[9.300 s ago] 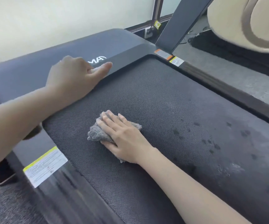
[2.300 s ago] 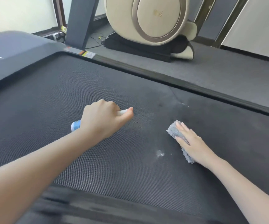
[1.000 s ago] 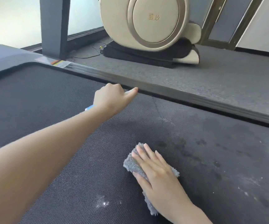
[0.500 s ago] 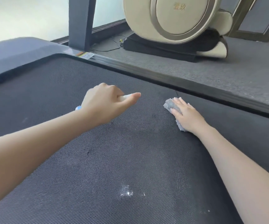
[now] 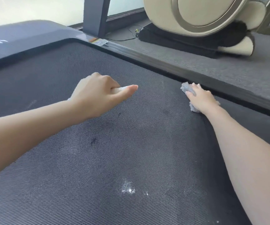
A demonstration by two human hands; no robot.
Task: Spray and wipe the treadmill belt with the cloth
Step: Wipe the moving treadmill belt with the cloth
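The right hand (image 5: 201, 98) lies with flat fingers on the grey fluffy cloth (image 5: 185, 89), pressing it to the treadmill belt (image 5: 131, 159) right against the side rail (image 5: 147, 58). The left hand (image 5: 97, 93), well away from the rail toward mid-belt, is curled round a spray bottle (image 5: 122, 89), of which little but the white tip shows past the thumb. The likeliest slip is the cloth's leading edge being pushed under the rail's lip, where it could snag or bunch and leave the strip beside the rail unwiped. A cluster of bright droplets (image 5: 128, 190) and a dark damp spot (image 5: 93, 141) sit far from the rail, on the near part of the belt. If the strokes keep to the rail, these would be missed and could dry as marks. A fresh spray aimed toward the rail could overshoot onto the rail itself or the grey carpet (image 5: 228, 65) beyond it. Weight leaned on a wet belt might also let it shift underhand.
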